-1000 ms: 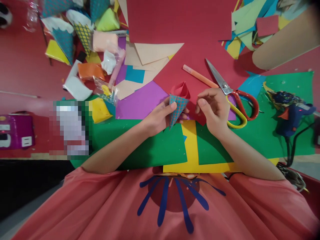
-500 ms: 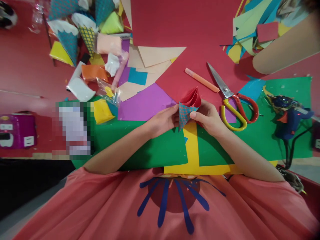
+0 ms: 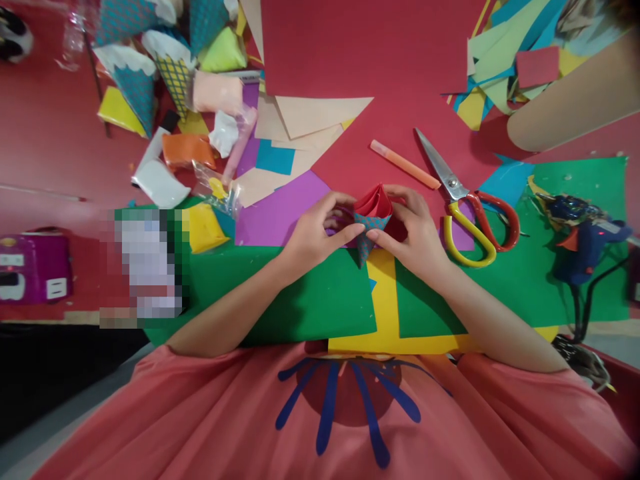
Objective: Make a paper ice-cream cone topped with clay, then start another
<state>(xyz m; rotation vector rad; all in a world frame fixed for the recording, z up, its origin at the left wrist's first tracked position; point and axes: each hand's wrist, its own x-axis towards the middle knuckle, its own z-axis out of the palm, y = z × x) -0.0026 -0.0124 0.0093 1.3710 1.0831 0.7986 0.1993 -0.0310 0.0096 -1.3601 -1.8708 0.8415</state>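
A small paper cone (image 3: 373,223), blue with a reddish pattern outside and red inside, points downward between my hands. My left hand (image 3: 320,227) grips its left side, thumb on the front. On the right side my right hand (image 3: 415,230) also holds it, its thumb tip close to the left one. Folded red layers stick up from the cone's mouth. Beneath lie green sheets (image 3: 300,293), a yellow sheet (image 3: 385,300) and a purple sheet (image 3: 305,200). Large scissors (image 3: 457,190) with red and yellow handles rest just right of my right hand, below an orange marker (image 3: 405,163).
A blue glue gun (image 3: 580,247) lies at the right, under a cardboard tube (image 3: 565,100). Paper scraps (image 3: 500,60) are heaped at the upper right. Finished-looking cones (image 3: 131,83) and clay packets (image 3: 187,150) crowd the upper left. A purple box (image 3: 37,267) stands far left.
The cone has turned in my hands and shifted slightly left and down. My left thumb has come round to its front, and my right fingers have moved behind its upper right edge.
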